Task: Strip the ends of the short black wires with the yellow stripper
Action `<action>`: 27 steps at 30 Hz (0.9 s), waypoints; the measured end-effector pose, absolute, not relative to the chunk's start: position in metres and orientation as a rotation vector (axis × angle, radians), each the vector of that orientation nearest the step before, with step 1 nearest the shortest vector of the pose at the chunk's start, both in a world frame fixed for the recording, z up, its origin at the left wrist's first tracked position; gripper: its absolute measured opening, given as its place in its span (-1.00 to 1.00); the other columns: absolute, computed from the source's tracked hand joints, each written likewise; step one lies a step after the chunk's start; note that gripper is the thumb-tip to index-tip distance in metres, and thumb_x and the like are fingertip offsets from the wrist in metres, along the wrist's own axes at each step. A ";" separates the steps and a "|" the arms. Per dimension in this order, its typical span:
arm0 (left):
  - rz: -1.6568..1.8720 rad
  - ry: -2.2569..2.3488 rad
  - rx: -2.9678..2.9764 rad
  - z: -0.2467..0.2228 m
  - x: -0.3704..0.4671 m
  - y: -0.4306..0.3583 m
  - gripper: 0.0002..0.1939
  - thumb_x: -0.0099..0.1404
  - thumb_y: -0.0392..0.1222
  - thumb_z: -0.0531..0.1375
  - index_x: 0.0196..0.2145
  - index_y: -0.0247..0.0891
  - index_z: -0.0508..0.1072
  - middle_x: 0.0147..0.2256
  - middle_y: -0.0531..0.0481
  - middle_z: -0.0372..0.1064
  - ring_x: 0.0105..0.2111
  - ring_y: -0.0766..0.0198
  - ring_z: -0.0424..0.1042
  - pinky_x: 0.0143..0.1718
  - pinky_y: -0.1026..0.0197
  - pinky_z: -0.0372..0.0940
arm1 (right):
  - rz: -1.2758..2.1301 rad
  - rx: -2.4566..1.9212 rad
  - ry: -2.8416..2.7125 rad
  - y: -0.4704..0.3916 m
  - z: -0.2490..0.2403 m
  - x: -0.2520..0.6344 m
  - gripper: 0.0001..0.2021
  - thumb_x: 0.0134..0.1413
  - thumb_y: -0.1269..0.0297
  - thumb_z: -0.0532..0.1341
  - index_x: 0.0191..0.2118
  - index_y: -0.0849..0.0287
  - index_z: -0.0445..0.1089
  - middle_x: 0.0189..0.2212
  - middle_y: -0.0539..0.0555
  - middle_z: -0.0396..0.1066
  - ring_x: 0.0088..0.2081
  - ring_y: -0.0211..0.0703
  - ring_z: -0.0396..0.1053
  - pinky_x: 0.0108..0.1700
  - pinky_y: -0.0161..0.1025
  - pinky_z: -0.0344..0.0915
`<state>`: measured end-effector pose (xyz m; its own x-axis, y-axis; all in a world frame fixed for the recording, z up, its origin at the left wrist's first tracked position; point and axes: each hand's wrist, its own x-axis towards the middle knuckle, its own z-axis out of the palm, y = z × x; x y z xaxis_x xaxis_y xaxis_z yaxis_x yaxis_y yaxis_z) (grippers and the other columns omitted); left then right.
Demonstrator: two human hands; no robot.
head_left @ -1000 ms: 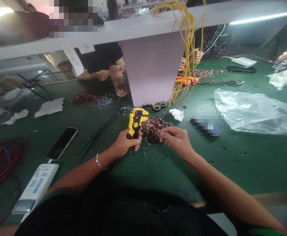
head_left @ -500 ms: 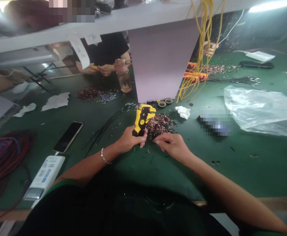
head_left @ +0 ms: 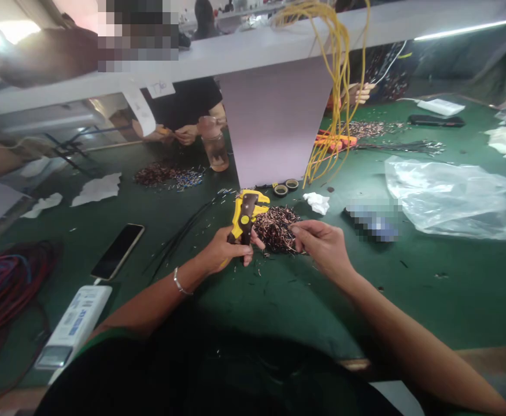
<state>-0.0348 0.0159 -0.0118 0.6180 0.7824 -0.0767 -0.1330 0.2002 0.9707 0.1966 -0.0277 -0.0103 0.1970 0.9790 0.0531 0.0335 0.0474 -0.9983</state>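
My left hand [head_left: 231, 249] is wrapped round the handles of a yellow and black wire stripper [head_left: 246, 215], its jaws pointing up and to the right. Just right of the tool lies a heap of short black wire pieces with copper-coloured ends [head_left: 279, 230]. At the heap's right edge my right hand [head_left: 322, 240] is closed in a pinch of thumb and forefinger. Whatever sits between those fingertips is too small to make out. Long black wires [head_left: 187, 222] with bared ends lie left of the stripper.
Two tape rolls [head_left: 286, 187] and a crumpled tissue [head_left: 317, 203] lie behind the heap. A phone [head_left: 118, 252], a power strip [head_left: 76, 323] and coiled red wire [head_left: 7, 289] are at left. Yellow wires [head_left: 339, 75] hang from the shelf. A plastic bag [head_left: 456, 193] lies right. Co-workers' hands [head_left: 187, 134] show opposite.
My right hand has moved up and right along the heap, still pinched. The stripper stays in my left hand, whose fingers have loosened slightly. The camera view has tilted up a little.
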 end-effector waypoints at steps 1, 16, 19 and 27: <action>0.698 0.647 1.208 -0.012 -0.035 0.016 -0.66 0.07 -0.27 0.34 -0.20 -0.38 0.39 -0.21 -0.24 0.51 -0.55 0.33 0.39 -0.51 0.16 0.36 | 0.995 -1.282 -1.099 -0.029 -0.009 0.196 -0.86 -0.05 0.21 0.30 -0.42 0.17 0.52 -0.72 -0.07 0.34 -0.64 -0.30 0.23 -0.51 -0.24 0.21; 0.558 0.471 1.171 -0.014 -0.034 0.011 -0.51 0.04 -0.26 0.38 -0.06 -0.37 0.41 -0.22 -0.20 0.49 -0.37 0.19 0.46 -0.25 0.05 0.35 | 0.804 -1.382 -1.106 -0.034 -0.003 0.196 -0.85 0.01 0.23 0.26 -0.45 0.17 0.51 -0.70 -0.05 0.39 -0.61 -0.28 0.28 -0.48 -0.27 0.27; 0.543 0.452 1.108 -0.015 -0.034 0.011 -0.50 0.03 -0.28 0.37 -0.05 -0.37 0.41 -0.22 -0.21 0.49 -0.37 0.16 0.47 -0.25 0.03 0.36 | 0.750 -1.418 -1.149 -0.036 0.002 0.196 -0.82 0.03 0.23 0.24 -0.50 0.16 0.50 -0.70 -0.04 0.38 -0.62 -0.28 0.28 -0.49 -0.28 0.25; 0.535 0.457 1.145 -0.013 -0.033 0.008 -0.49 0.02 -0.24 0.37 -0.05 -0.36 0.40 -0.23 -0.19 0.47 -0.35 0.16 0.46 -0.25 0.04 0.37 | 0.702 -1.523 -1.211 -0.039 -0.003 0.187 -0.82 0.02 0.26 0.21 -0.53 0.13 0.48 -0.71 -0.05 0.38 -0.61 -0.25 0.30 -0.48 -0.28 0.24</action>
<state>-0.0325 0.0081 -0.0134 0.7878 0.6121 -0.0684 -0.1634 0.3147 0.9350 0.1866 -0.0389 -0.0031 0.3238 0.9349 0.1452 0.3389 0.0286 -0.9404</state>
